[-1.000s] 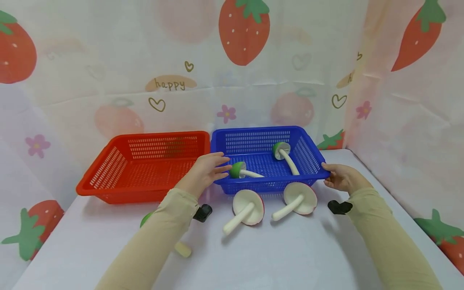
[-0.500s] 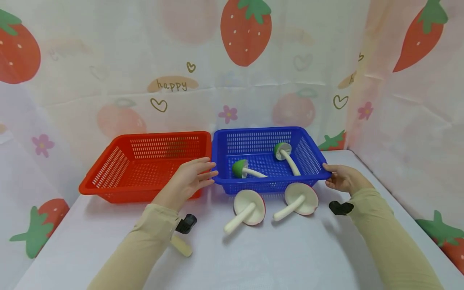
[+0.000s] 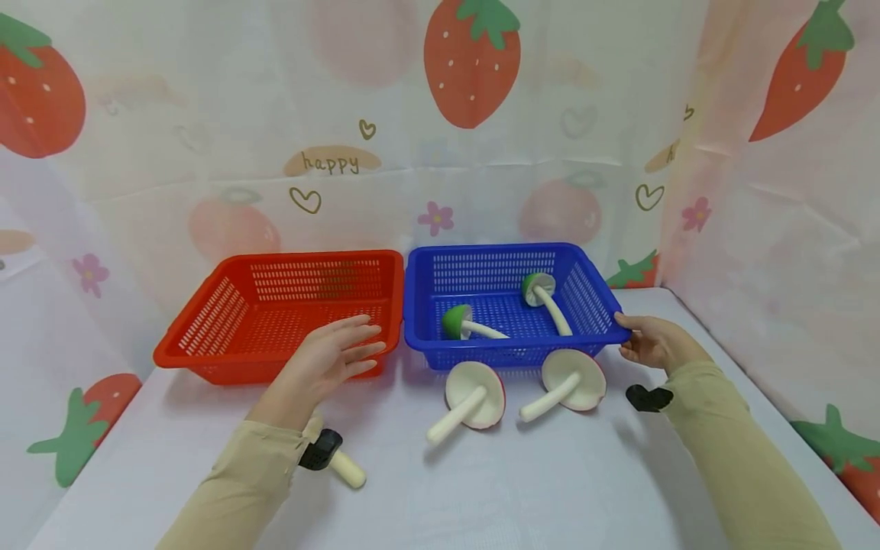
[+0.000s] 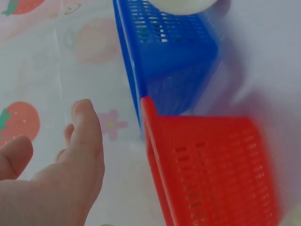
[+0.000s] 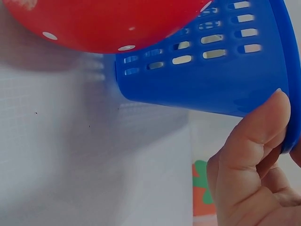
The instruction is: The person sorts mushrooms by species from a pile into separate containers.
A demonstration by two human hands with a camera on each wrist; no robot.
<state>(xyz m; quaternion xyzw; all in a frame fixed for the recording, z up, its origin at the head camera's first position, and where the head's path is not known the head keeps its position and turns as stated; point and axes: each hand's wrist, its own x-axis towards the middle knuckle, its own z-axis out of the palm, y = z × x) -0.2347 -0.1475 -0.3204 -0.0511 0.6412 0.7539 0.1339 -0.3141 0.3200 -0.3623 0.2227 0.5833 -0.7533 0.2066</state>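
**Left hand pulls back from the blue basket**

The left hand is now in front of the red basket. Its fingers are straight and spread, and it holds nothing. A second ago it was at the near left corner of the blue basket, by the green mushroom. Now it has moved left and toward the person.

The right hand has not moved. It holds the right rim of the blue basket, with the thumb curled on the rim in the right wrist view.

The blue basket sits on the table, touching the red basket. Two green mushrooms lie inside it, the second nearer the back. Two red mushrooms lie on the table just in front of it, white side up. Another stalk pokes out by the left wrist.
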